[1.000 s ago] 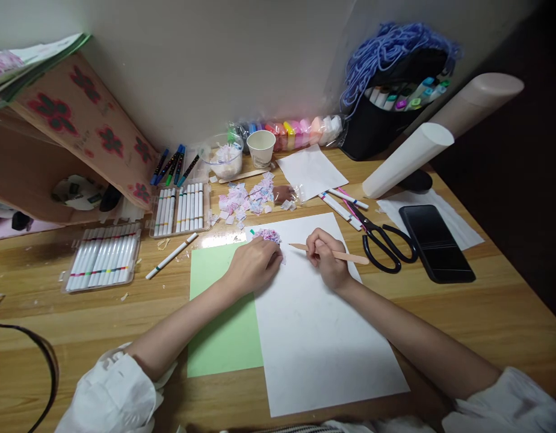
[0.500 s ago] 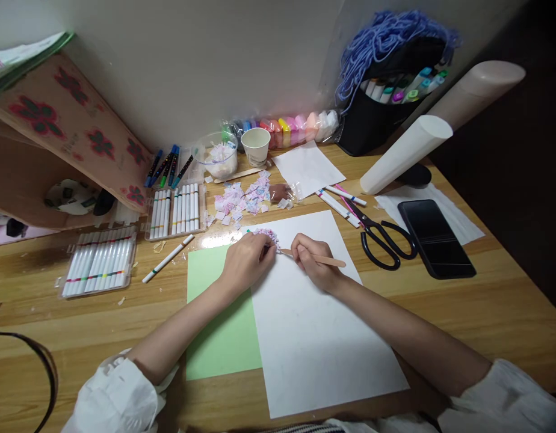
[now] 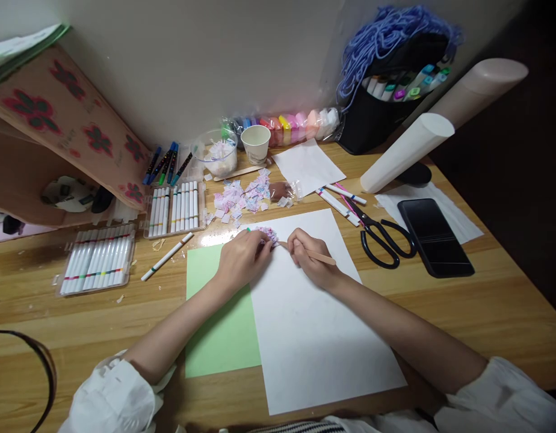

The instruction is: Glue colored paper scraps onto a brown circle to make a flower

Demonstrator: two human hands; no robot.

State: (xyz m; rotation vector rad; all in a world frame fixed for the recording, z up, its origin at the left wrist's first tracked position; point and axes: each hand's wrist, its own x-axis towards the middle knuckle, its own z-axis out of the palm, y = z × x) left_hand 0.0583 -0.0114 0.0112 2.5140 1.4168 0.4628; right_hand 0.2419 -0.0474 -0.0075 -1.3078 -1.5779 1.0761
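Note:
My right hand [image 3: 309, 257] is closed round a flat wooden craft stick [image 3: 322, 258]. The stick's tip meets the right edge of a small pink-and-purple speckled clump [image 3: 269, 233] at the top of a white sheet of paper [image 3: 323, 337]. Curled fingers of my left hand [image 3: 242, 257] press against the clump's near left side and hide part of it. A bit of green shows just beyond the left knuckles. Under the left wrist, a light green sheet [image 3: 224, 337] lies partly beneath the white one. Torn pastel paper bits [image 3: 242, 195] are heaped beyond my hands.
Black scissors [image 3: 381, 237] and a phone [image 3: 435, 237] lie at the right. Marker cases [image 3: 97, 261] and a loose marker [image 3: 167, 257] are on the left. Behind stand a plastic bowl [image 3: 218, 155], paper cup [image 3: 255, 144], clay packs [image 3: 287, 127], white tube [image 3: 407, 153] and black pen holder [image 3: 372, 123].
The craft stick and my right hand have shifted slightly left. My left hand has also moved a little left, staying by the clump. The whole view has shifted slightly.

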